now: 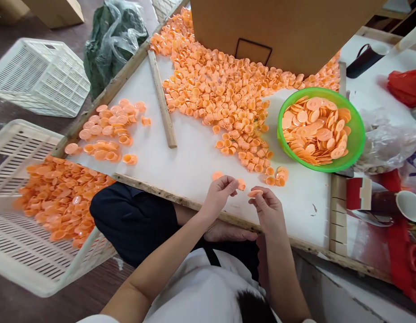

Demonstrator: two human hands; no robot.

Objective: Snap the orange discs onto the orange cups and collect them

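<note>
Clearly, the right hand [269,208] has its thumb and fingers clamped on a flat orange disc [255,193], over the white tabletop [302,199] near its front edge. From where I stand it looks like thin, glossy plastic: probably very light, fairly stiff and a bit slippery, so a pinch at the rim should serve best. The left hand [223,190] has thumb and forefinger drawn close, with a small orange cup [241,184] right by their tips; whether they grip it, I cannot tell. That cup seems just as light, best taken gently across its wall. Similar discs fill the green bowl [357,134].
</note>
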